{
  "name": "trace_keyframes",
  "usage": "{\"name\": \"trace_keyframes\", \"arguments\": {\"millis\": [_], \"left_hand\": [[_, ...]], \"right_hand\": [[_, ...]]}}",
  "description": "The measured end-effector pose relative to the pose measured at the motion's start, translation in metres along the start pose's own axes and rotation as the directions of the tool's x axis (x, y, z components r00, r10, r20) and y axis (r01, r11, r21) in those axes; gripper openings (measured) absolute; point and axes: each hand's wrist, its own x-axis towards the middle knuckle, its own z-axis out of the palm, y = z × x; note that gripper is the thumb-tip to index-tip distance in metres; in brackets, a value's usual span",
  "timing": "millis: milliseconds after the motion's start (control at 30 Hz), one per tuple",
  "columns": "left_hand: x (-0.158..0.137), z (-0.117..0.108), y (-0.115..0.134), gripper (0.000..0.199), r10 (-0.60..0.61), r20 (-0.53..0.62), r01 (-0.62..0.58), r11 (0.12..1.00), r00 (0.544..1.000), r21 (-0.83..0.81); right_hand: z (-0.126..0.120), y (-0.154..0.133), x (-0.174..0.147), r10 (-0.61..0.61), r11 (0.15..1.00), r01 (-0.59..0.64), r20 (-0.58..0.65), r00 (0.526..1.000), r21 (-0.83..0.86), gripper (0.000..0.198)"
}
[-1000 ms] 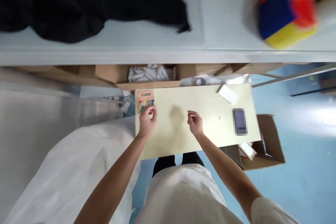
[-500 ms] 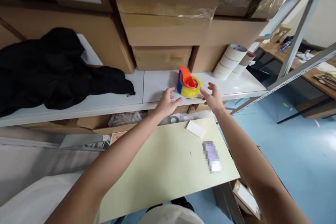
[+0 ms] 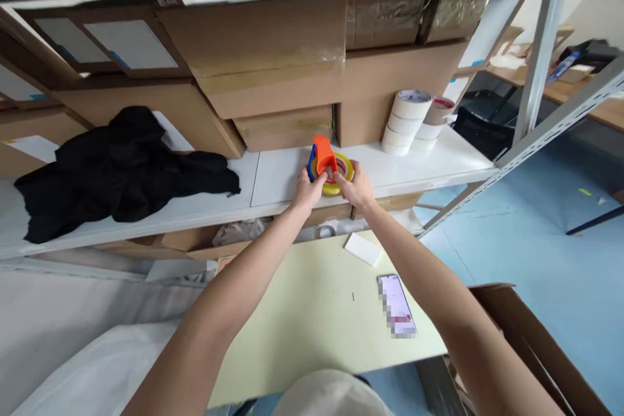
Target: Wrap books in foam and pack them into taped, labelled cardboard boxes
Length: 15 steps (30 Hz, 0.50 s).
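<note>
A tape dispenser (image 3: 324,155), orange and blue with a roll of yellow tape in it, lies at the front of the white shelf (image 3: 280,172). My left hand (image 3: 308,190) grips its left side, thumb over the top. On the other side, my right hand (image 3: 357,186) is closed around the yellow roll, its thumb near the orange part. Both hands hold the dispenser at the shelf's front edge. The undersides of the fingers are hidden.
Stacked tape rolls (image 3: 403,123) stand to the right on the shelf, a black cloth (image 3: 121,172) lies left, and cardboard boxes (image 3: 273,39) line the back. Below, the pale table (image 3: 292,312) carries a phone (image 3: 397,305) and a white block (image 3: 362,249). A metal post (image 3: 541,45) rises at right.
My hands were apart on either side of the tape dispenser with fingers spread; now they have come together and closed on it. The view has tilted upward a little.
</note>
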Motion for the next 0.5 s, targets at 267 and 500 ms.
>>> {"name": "trace_keyframes", "arguments": {"millis": [267, 500], "left_hand": [[-0.122, -0.015, -0.021, 0.06, 0.208, 0.05, -0.204, 0.977, 0.977, -0.068], [-0.251, -0.006, -0.13, 0.074, -0.078, 0.137, 0.079, 0.997, 0.987, 0.002]], "right_hand": [[-0.027, 0.004, -0.115, -0.17, 0.965, 0.167, 0.004, 0.985, -0.201, 0.07], [-0.032, 0.081, -0.265, 0.097, 0.948, -0.082, 0.033, 0.995, -0.307, 0.071]]}}
